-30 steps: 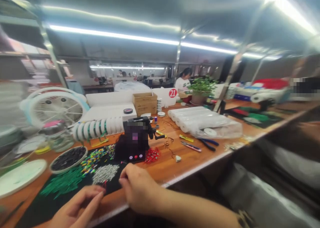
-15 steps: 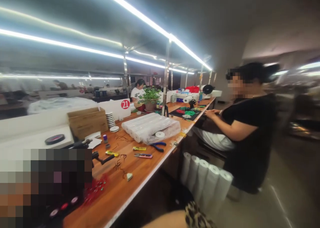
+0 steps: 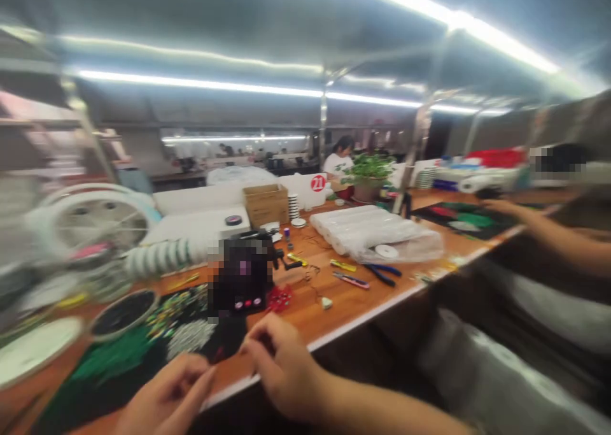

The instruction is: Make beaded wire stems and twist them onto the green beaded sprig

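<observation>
Evidently, everything small sits within easy reach of the 2 hands at the near edge of the table. The left hand is nearest the silver pile, thumb and fingers drawn together as if pinching; blur hides whether anything is between them. The right hand hovers over the table's edge, wrist bent, fingers curled towards the thumb; I cannot tell whether it grips something either. Held this near each other, they look suited to fine, fingertip handling.

On the dark mat, the silver pile, green pile and mixed-colour pile lie side by side, probably so that each kind can be picked out readily. The red pile lies beside the phone, which seems propped to face the person. Black bits have a bowl, likely to stop them scattering. Pliers and a cutter rest further right, apart from the piles, presumably out of the way but reachable. Behind them, clear plastic wraps the white rolls, perhaps against dust.
</observation>
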Motion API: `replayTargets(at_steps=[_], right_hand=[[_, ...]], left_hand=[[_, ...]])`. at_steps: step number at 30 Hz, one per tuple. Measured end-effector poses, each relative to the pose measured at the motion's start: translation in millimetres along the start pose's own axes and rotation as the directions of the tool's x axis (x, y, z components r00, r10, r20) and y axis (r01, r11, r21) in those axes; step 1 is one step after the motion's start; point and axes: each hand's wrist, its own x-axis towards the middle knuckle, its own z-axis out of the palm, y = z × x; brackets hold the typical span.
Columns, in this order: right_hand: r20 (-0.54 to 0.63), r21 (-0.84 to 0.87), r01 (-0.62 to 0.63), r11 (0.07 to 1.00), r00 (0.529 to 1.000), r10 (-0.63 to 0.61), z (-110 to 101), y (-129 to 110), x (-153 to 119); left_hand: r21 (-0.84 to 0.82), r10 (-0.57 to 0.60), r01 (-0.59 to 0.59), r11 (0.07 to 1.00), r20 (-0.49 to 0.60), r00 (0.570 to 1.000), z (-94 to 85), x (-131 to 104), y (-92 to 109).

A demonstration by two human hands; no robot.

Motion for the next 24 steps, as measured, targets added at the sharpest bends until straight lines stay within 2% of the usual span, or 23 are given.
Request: replayTargets(at_steps=[3, 6, 9, 12, 15, 17, 19, 22, 24], right_hand=[[0.041, 0.027, 0.079, 0.997, 0.996, -0.08, -1.1, -0.8, -5.2], [0.088, -0.002, 0.166, 0.986, 0.982, -0.166, 2.3, 0.3, -7.8], [0.088, -0.103, 0.263, 0.959, 0.963, -0.255, 7.7, 4.7, -9.8], [0.106, -0.26, 0.417, 0.871, 0.909, -0.403, 13.7, 13.8, -10.0], [0.238, -0.429, 0.558, 0.71, 0.828, -0.507, 16.4, 19.8, -0.6], [0.333, -0.499, 0.619, 0.606, 0.783, -0.526, 15.4, 15.6, 17.1], [0.388, -0.546, 0.64, 0.541, 0.765, -0.513, 13.4, 3.4, 45.5], [0.423, -0.621, 0.59, 0.516, 0.807, -0.413, 12.5, -21.7, 101.6], [0.418, -0.632, 0.574, 0.52, 0.818, -0.395, 14.9, -34.8, 139.1]], left_hand=[[0.027, -0.037, 0.034, 0.999, 0.144, 0.989, -2.3, -14.0, 12.7], [0.046, -0.026, 0.019, 0.999, 0.138, 0.99, 2.3, -16.3, 24.9], [0.053, -0.006, 0.0, 0.999, 0.114, 0.993, 4.7, -19.8, 31.4], [0.038, 0.021, -0.026, 0.999, 0.124, 0.992, 4.4, -25.8, 32.8], [0.028, -0.012, 0.007, 1.0, 0.176, 0.984, 1.3, -23.7, 33.6], [0.037, -0.05, 0.043, 0.998, 0.208, 0.977, -4.4, -11.7, 37.2], [0.061, -0.067, 0.056, 0.997, 0.193, 0.979, -14.3, 10.4, 44.2], [0.12, -0.102, 0.089, 0.989, 0.108, 0.989, -33.9, 55.7, 58.2], [0.121, -0.116, 0.106, 0.987, 0.08, 0.99, -45.8, 86.6, 66.3]])
